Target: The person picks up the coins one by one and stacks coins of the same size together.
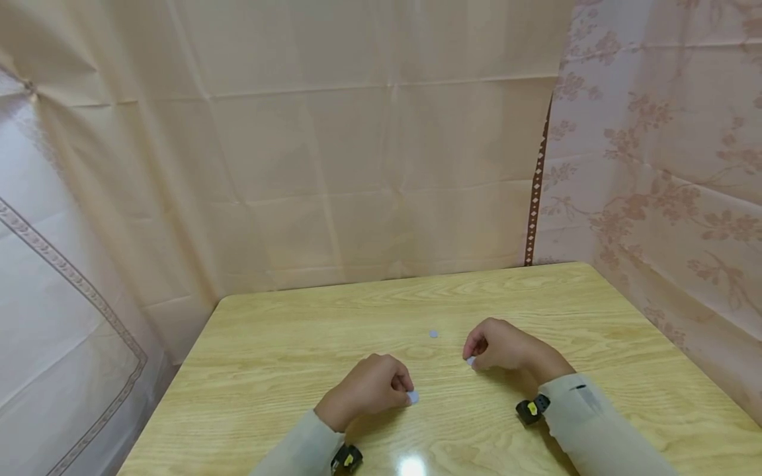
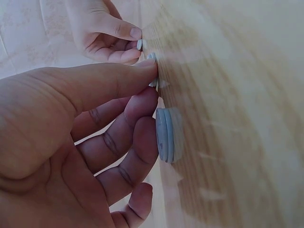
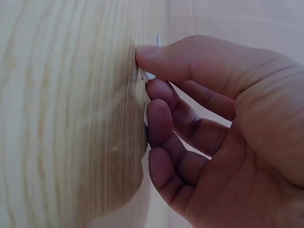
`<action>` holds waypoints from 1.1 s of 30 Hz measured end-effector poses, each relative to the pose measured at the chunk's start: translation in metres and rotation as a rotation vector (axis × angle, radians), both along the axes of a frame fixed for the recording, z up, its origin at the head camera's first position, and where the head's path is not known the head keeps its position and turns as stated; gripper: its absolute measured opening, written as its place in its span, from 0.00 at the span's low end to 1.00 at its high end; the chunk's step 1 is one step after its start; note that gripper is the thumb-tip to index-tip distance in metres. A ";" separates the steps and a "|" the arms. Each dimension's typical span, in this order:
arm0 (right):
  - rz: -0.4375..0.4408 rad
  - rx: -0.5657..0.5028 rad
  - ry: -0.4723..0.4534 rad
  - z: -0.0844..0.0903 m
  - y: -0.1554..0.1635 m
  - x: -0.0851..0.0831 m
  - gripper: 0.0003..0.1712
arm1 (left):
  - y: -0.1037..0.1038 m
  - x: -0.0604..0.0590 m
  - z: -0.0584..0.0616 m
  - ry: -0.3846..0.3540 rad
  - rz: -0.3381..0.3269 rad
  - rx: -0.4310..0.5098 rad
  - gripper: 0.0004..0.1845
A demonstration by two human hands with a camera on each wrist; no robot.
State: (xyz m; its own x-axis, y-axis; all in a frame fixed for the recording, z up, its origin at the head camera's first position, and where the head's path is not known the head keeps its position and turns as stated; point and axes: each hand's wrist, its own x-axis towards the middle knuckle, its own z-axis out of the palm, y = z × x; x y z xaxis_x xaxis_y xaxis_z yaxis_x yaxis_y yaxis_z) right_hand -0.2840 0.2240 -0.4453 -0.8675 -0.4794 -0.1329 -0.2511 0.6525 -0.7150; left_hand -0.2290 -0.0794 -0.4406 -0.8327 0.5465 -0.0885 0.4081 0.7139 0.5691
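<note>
My left hand [image 1: 370, 390] pinches a small pale bluish-white disc [image 1: 413, 396] at its thumb and fingertips, low over the table. In the left wrist view a thin disc [image 2: 152, 84] shows between thumb and index finger. A round blue-grey piece with a ridged edge [image 2: 167, 135] appears right at the middle fingertips. My right hand [image 1: 503, 345], fingers curled, pinches another small white disc [image 1: 471, 361]; in the right wrist view the thumb mostly covers that disc [image 3: 149, 75]. Beyond and between both hands, a third pale disc [image 1: 433, 334] lies on the table.
The light wood-grain table [image 1: 286, 337] has a glossy surface and rounded far corners. A beige curtain [image 1: 357, 165] hangs behind it, with flowered cloth [image 1: 673, 165] to the right and pale cloth [image 1: 53, 297] to the left.
</note>
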 end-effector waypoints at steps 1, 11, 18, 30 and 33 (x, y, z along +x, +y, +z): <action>-0.004 0.003 0.001 0.001 -0.001 0.001 0.08 | 0.000 0.000 0.000 0.000 0.000 -0.001 0.03; -0.004 0.015 0.012 0.004 -0.006 0.005 0.10 | 0.000 0.000 0.001 0.000 -0.003 -0.004 0.03; 0.015 0.004 0.012 0.003 -0.002 0.002 0.11 | 0.000 0.000 -0.001 0.006 -0.003 -0.001 0.03; 0.026 0.003 0.005 0.003 0.000 0.001 0.08 | -0.001 0.000 0.000 -0.009 0.000 0.015 0.03; 0.033 0.001 0.006 0.002 0.001 0.000 0.07 | -0.001 0.000 0.000 -0.011 -0.001 0.014 0.03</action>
